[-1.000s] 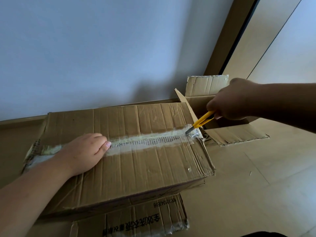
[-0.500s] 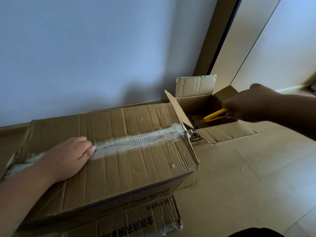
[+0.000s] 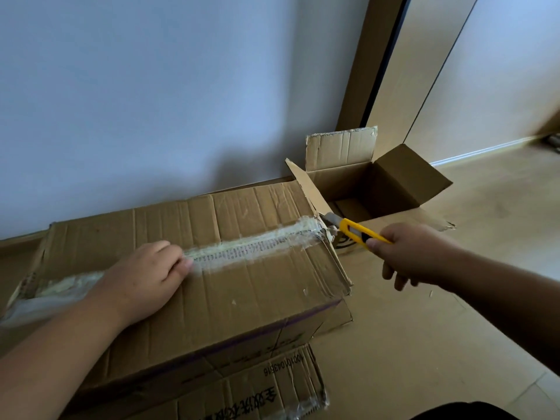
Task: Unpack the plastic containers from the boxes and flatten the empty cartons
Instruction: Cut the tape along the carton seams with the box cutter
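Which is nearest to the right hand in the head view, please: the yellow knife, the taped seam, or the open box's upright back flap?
1. Yellow knife: in the right hand grip.
2. Taped seam: left, on the closed carton.
3. Upright back flap: beyond, by the wall.

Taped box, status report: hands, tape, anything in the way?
Left hand flat on taped box. Right hand grips yellow knife, blade at tape end. Seam uncut. Open carton behind.

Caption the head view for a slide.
Left hand steadies taped box; right hand sets yellow knife at tape end.
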